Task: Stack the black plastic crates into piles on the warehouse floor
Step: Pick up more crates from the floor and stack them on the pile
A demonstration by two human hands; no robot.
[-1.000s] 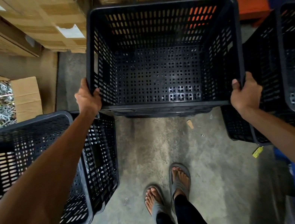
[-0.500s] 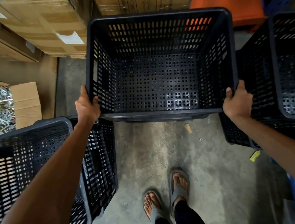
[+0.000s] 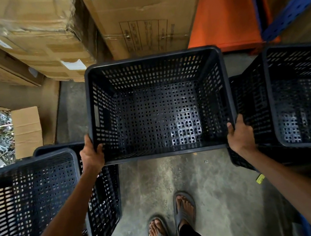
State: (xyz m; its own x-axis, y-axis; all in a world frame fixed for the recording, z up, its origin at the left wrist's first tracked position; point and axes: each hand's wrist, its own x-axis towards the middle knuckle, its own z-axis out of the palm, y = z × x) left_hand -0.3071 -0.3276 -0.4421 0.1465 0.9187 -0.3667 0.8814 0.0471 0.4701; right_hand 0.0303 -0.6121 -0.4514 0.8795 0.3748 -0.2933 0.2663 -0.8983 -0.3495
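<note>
- A black perforated crate (image 3: 159, 106) is held by its two near corners; it is seen in the middle of the scene, apparently low over or on the concrete floor (image 3: 162, 183), though contact with the floor cannot be told.
- The left hand (image 3: 91, 156) is wrapped tightly over the near-left corner of the rim, and the right hand (image 3: 240, 136) is clasped over the near-right corner; both are closed on the crate.
- The crate is kept upright with its open mouth turned up; its long axis is judged to run left to right, the long near wall being squared to the person's feet (image 3: 171, 217).
- At the near left a pile of crates (image 3: 40, 200) is seen, with a second rim showing behind the upper one; at the right another pile of crates (image 3: 302, 96) is nested likewise.
- The task is judged partly done: two piles are begun, and the held crate is not yet set into either.
- Beyond the crate, cardboard cartons (image 3: 132, 17) are stacked; an open box of metal hardware (image 3: 1, 132) lies at the far left, and an orange and blue rack (image 3: 235, 10) stands at the far right.
</note>
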